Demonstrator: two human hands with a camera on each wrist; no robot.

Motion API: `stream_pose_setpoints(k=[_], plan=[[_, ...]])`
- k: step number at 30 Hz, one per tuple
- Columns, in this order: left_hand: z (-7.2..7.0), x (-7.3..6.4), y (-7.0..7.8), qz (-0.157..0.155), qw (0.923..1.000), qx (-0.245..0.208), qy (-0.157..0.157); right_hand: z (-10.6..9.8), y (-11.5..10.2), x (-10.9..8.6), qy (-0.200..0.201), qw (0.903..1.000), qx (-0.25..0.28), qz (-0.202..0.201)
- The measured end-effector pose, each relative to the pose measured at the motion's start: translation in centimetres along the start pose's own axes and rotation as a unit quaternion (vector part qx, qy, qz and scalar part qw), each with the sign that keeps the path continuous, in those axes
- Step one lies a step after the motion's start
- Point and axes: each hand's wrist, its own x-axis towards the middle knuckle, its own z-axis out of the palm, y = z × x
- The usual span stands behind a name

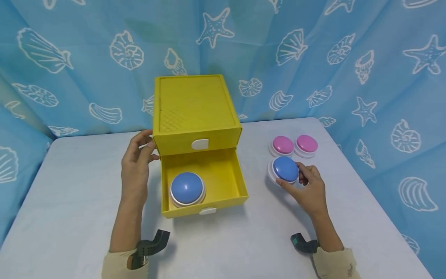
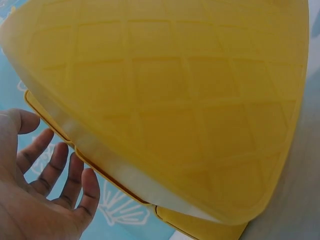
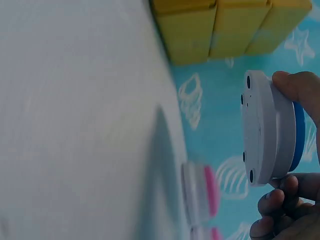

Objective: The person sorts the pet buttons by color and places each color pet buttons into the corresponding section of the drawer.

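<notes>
A person's right hand (image 1: 310, 190) is pinching a blue button (image 1: 285, 169) above the white table (image 1: 83, 193), at three o'clock from a yellow drawer unit (image 1: 195, 102). The left hand (image 1: 136, 170) is lying loosely open at the unit's nine o'clock; whether it is touching is hard to tell. The pulled-out lower drawer (image 1: 223, 178) is holding a second blue button (image 1: 186, 188) toward eight o'clock; the upper drawer (image 1: 223, 138) is sitting closed, hiding its inside. Two pink buttons (image 1: 283, 145) are standing beyond the raised one, around twelve and one o'clock, the right wrist view cutting one off.
</notes>
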Motion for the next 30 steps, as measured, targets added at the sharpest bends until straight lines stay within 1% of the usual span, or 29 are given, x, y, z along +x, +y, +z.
stream_pose_setpoints(k=[9, 13, 18, 24, 30], plan=[[0.4, 0.1, -0.4, 0.015, 0.9999, -0.004, -0.007, -0.6, -3.2, -1.3, -0.005, 0.9986, 0.001, -0.053], [0.4, 0.2, -0.4, 0.015, 0.9999, -0.001, -0.004, -0.8, -4.4, -1.7, -0.006, 0.9974, 0.008, -0.071], [0.3, 0.2, -0.5, 0.013, 0.9999, -0.001, -0.003, -0.7, -5.6, -2.0, -0.009, 0.9942, 0.024, -0.105], [0.2, 0.3, -0.6, 0.013, 0.9999, -0.003, -0.002, -0.4, -7.7, -2.4, -0.034, 0.9888, 0.056, -0.134], [0.1, 0.3, -0.7, 0.015, 0.9999, -0.003, 0.0, 0.1, -9.4, -2.5, -0.061, 0.9836, 0.083, -0.148]])
